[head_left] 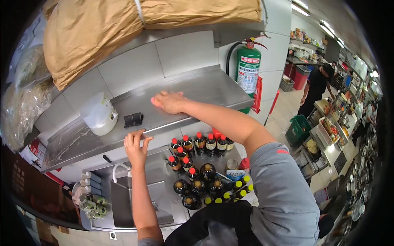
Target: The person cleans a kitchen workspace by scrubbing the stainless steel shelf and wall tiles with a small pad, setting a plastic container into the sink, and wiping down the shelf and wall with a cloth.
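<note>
My right hand [169,102] presses down on the stainless steel shelf [205,84], its fingers curled over a pink cloth [154,101]. Most of that cloth is hidden beneath the hand. At the shelf's front edge, my left hand [137,148] rests with thumb and fingers apart, holding nothing. Just above it on the shelf lies a small black folded piece [133,119]. Left of that sits a whitish translucent plastic tub [98,115]. Wet-looking streaks mark the shelf's left end.
Below the shelf, red-capped dark bottles [199,141] crowd the counter beside a sink [141,201]. Cans [94,205] stand at the sink's left. A green fire extinguisher [248,67] hangs at the shelf's right end. Brown paper sacks [94,33] lie overhead. A co-worker [316,90] stands at right.
</note>
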The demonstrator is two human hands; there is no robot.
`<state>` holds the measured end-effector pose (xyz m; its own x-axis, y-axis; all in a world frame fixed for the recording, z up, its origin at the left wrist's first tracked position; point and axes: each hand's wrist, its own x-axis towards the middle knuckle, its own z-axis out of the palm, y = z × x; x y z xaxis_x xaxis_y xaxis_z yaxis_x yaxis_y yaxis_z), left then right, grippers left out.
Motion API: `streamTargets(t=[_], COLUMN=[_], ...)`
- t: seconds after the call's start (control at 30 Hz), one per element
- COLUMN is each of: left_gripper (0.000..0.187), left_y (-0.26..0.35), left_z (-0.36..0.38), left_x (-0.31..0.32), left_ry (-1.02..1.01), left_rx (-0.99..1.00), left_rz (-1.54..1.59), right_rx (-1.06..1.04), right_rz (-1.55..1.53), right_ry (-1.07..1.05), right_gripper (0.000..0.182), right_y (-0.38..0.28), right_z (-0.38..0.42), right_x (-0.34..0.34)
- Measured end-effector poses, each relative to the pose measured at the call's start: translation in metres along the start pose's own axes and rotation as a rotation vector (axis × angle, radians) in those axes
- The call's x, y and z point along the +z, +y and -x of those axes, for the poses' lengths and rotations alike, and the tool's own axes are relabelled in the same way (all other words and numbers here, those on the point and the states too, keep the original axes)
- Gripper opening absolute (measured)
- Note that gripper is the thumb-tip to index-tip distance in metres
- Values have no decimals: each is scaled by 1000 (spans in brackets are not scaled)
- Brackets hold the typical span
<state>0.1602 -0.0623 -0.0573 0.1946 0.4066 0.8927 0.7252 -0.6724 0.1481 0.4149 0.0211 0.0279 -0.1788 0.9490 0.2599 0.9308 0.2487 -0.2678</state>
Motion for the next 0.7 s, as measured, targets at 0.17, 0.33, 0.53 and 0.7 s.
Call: streamTargets(t=[0.17,0.33,0.53,0.7], left_gripper=[39,36,38,38], left_y=[-4,-7,-9,-11], left_z=[2,4,2,3], left_x=[2,4,5,8], left_ry=[3,-10,5,46], left_rx=[-27,-41,-33,21], left_rz=[80,91,104,47], right_rx=[212,-34,706,-341], right_rz=[20,282,389,-340], right_ry=[161,1311,1170,1000], right_gripper=[33,25,36,29], right_y=[125,239,154,-63], right_z=[-21,-69,-192,-215], right_x=[-32,-96,-85,1])
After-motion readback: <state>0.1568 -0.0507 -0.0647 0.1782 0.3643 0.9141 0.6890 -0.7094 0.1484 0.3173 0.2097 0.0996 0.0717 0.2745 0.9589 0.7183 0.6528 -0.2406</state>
